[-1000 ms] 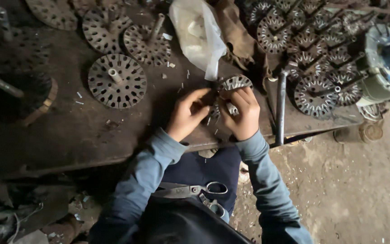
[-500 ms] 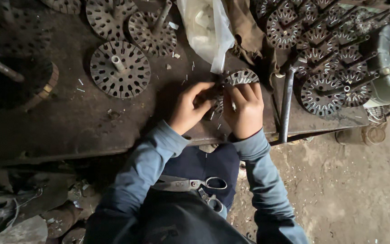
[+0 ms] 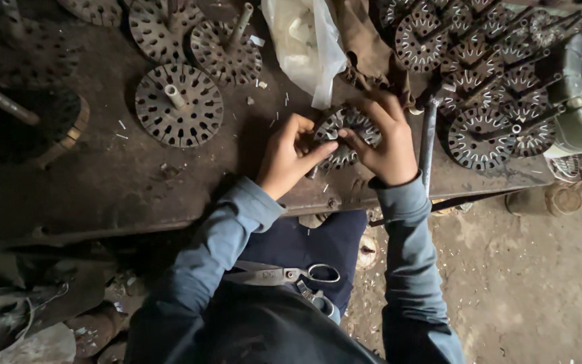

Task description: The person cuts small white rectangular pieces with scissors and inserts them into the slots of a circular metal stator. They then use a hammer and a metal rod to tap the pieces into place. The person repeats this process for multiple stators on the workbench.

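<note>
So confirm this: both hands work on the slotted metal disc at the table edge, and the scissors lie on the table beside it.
Not quite. Both hands, left hand and right hand, do work the slotted metal disc at the table edge, but the head view shows the scissors on the person's lap.

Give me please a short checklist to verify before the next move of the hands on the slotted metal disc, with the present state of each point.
1. Both hands on the slotted disc: ok. The left hand and right hand both touch it.
2. Disc supported: ok. It lies on the dark workbench, near the front edge.
3. What the fingertips pinch at the disc: cannot tell, too small and partly hidden.
4. Room around the disc: not ok. A plastic bag and a metal rod lie close beside it.
5. Scissors at hand: ok. They rest on the person's lap.
6. Other discs apart: ok. The disc with a centre shaft sits away to the left.
</note>
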